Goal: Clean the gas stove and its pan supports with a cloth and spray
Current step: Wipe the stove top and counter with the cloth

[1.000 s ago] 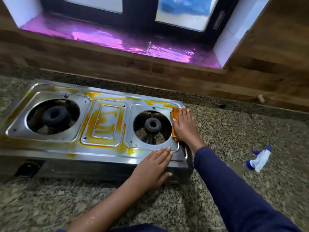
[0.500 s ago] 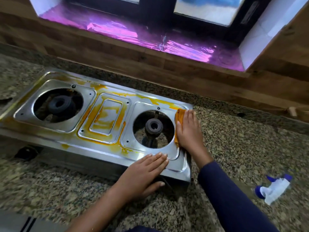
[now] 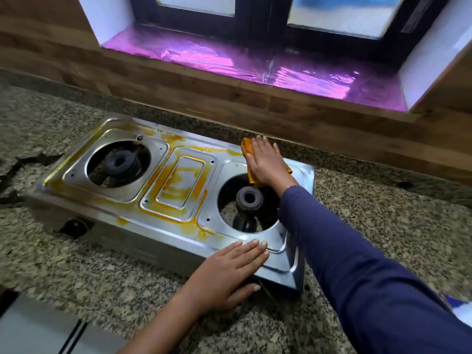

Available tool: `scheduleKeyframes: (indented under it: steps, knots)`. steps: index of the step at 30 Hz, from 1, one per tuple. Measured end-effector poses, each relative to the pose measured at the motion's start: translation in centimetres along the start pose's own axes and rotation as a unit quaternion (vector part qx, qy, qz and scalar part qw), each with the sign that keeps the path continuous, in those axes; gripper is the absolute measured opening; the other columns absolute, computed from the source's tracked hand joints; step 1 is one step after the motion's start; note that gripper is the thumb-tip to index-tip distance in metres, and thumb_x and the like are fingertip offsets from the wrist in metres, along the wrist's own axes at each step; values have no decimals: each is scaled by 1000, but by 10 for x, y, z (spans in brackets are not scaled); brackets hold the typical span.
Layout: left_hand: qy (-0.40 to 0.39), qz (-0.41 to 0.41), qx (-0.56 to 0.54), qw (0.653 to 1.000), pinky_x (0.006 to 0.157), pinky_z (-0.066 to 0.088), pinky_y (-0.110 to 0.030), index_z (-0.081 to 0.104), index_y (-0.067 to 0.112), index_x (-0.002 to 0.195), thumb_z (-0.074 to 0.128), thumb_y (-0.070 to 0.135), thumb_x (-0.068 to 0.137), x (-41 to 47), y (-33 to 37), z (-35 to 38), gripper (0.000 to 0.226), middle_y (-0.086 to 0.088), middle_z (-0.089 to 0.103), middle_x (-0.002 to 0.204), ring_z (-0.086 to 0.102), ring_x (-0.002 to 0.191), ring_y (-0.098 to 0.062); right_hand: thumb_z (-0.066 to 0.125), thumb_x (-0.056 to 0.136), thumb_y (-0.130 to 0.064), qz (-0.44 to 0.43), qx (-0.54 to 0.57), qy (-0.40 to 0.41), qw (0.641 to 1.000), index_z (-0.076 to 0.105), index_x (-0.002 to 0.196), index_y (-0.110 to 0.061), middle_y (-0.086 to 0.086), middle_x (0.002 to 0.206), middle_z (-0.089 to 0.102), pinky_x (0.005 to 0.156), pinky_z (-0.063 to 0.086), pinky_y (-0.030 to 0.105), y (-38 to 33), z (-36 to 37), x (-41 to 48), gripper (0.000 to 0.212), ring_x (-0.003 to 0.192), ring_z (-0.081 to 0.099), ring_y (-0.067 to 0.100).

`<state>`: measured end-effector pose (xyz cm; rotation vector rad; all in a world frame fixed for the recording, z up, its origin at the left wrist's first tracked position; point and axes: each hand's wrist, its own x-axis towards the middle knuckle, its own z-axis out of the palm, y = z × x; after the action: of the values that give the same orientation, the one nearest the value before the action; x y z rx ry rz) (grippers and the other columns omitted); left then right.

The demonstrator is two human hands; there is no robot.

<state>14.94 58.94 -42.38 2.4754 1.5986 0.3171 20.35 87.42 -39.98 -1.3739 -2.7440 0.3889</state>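
One gas stove: stiff steel, likely heavy, slick w/ yellow residue. Cloth, soft, rear-right corner, worked under flat right hand. Left hand flat, empty, braces front edge.

No legible txt, brands or nos; pale sticker on window frame, top right, too blurred to read.

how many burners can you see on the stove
2. The left burner sits in the left opening of the stove. The right burner sits in the right opening, just below the right hand, which presses the cloth. No others show.
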Motion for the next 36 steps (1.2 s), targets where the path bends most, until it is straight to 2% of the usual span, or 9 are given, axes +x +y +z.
scheduleKeyframes:
  steps: [3,9,15,21,24,28,32,36]
  knots:
    - [-6,0,-1,1000,120,21,-35,24,21,154,35,51,102,-1,0,-2,61,5,18,161,9,150,-10,25,104,-41,-20,5,-6,1000,11,155,-13,4,163,7,120,-1,39,18,-2,-9,60,150,2,18]
    - [3,2,-12,1000,119,24,-35,29,19,152,34,50,102,-1,0,-1,59,3,22,160,12,149,-11,20,103,-46,126,1,41,991,12,155,-15,3,163,9,120,-2,43,70,-6,-51,62,150,3,19]
    - [33,-15,-66,997,121,18,-33,25,18,154,36,49,102,-12,-11,-11,61,4,18,161,7,149,-9,18,102,-46,160,-25,15,987,12,155,-10,7,163,7,121,-1,44,52,-7,-37,64,150,0,22]
    - [112,-123,-73,983,117,22,-38,28,15,152,42,44,101,-85,-63,-26,61,1,20,161,17,149,-15,22,103,-44,84,-22,-19,996,17,154,-10,8,163,11,121,1,46,-18,1,16,61,150,2,24]
    - [122,-171,-48,977,116,21,-38,29,12,152,39,45,99,-114,-88,-31,63,-1,21,161,19,148,-18,21,103,-45,48,-23,-36,998,16,154,-11,7,163,8,120,0,45,-60,10,44,62,150,1,22]
    - [96,-173,-22,980,116,20,-39,25,14,153,42,45,98,-128,-104,-27,66,1,17,162,16,149,-17,21,102,-49,13,-26,-41,999,10,155,-13,6,164,5,120,-2,43,-87,17,59,64,150,-2,21]
    - [104,-164,-22,981,117,21,-39,26,13,153,47,44,96,-128,-105,-23,68,0,18,162,16,149,-17,21,103,-45,-36,-61,-48,996,0,155,-12,7,163,-5,120,-4,39,-85,13,42,65,150,-8,20]
    - [113,-143,-30,983,118,20,-38,27,12,152,48,42,96,-130,-110,-21,67,-1,19,162,17,149,-18,20,104,-42,-154,-86,-86,981,-2,155,-13,7,161,-11,121,-5,35,-103,20,-15,63,149,-11,18]
